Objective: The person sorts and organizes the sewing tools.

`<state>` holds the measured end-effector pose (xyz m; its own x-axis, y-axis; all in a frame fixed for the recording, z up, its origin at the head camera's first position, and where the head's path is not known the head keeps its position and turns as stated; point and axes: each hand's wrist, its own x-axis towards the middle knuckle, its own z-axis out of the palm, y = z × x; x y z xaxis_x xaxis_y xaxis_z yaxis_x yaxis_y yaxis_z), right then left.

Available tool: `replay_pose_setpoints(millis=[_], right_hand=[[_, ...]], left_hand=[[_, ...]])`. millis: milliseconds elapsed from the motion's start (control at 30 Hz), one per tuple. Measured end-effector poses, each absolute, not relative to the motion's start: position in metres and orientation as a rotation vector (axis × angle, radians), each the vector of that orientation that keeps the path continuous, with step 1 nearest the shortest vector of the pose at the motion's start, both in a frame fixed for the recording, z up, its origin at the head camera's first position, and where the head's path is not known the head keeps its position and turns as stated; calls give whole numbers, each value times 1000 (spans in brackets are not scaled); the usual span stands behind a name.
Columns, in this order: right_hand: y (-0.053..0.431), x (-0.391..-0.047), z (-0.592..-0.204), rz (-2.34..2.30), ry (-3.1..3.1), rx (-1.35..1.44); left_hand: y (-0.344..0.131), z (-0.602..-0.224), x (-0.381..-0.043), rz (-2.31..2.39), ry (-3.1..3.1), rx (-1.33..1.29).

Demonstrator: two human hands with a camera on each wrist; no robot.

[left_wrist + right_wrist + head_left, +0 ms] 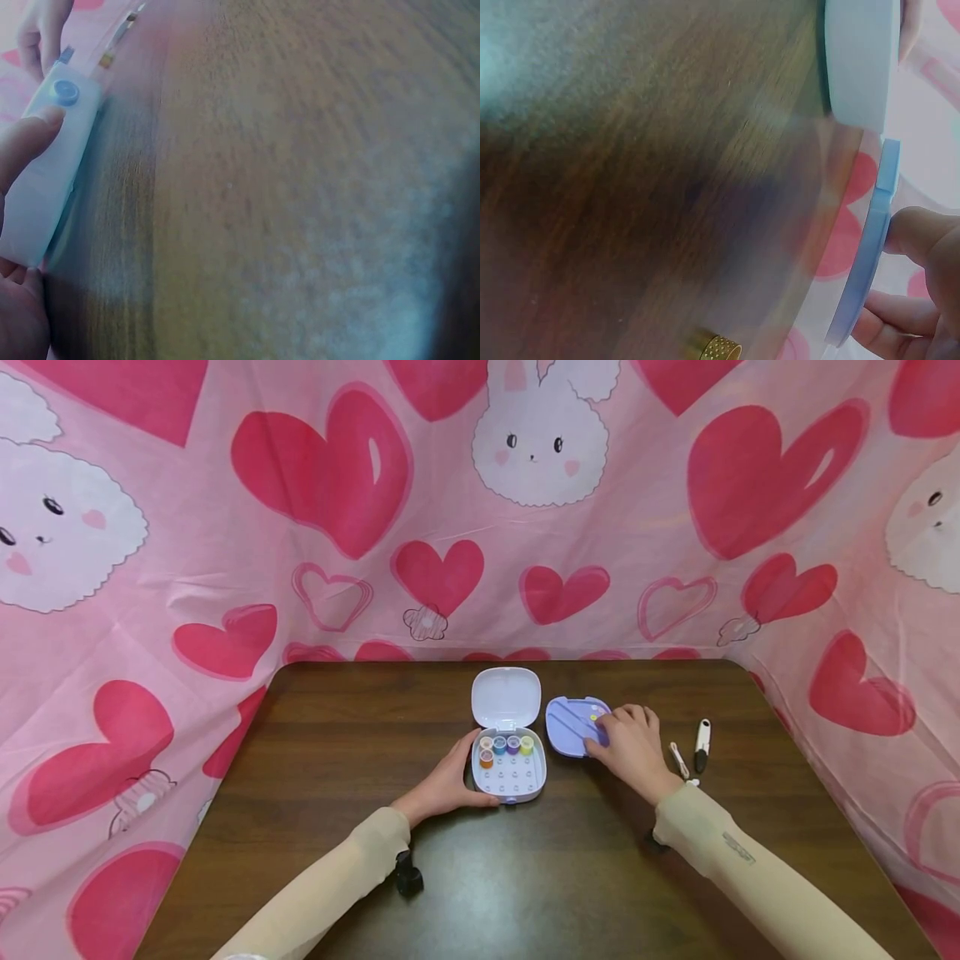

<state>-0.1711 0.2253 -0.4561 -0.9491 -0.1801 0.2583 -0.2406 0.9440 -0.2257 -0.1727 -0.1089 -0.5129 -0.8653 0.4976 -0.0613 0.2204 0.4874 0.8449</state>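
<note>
A white sewing box [529, 787] stands with its lid [506, 697] raised at the back. Several small thread spools [513, 745] in different colours sit on pegs along its back row, and an orange one stands in front at the left. My left hand [446, 781] grips the box's left side, the thumb near the front clasp [64, 92]. To the right of the box, my right hand [633, 747] holds the edge of a flat purple tray [566, 731] between thumb and fingers. Small yellow and pale round pieces lie on the tray near the fingertips.
A white-and-black handheld tool [702, 746] lies on the brown table [480, 868] at the right, beside a thin pale item [678, 760]. In the right wrist view a gold thimble [721, 348] shows on the table. Pink heart-patterned cloth [442, 510] hangs behind and at both sides.
</note>
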Motion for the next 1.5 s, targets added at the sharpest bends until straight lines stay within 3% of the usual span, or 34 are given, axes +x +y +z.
replay_pose_setpoints(millis=[667,1500], right_hand=[[215,-144,-449,416,-2832,390],[158,-134,-452,405,-2771,551]], left_hand=[[-109,-515,-174,1316,2448,598],[-107,-513,-174,1316,2469,618]])
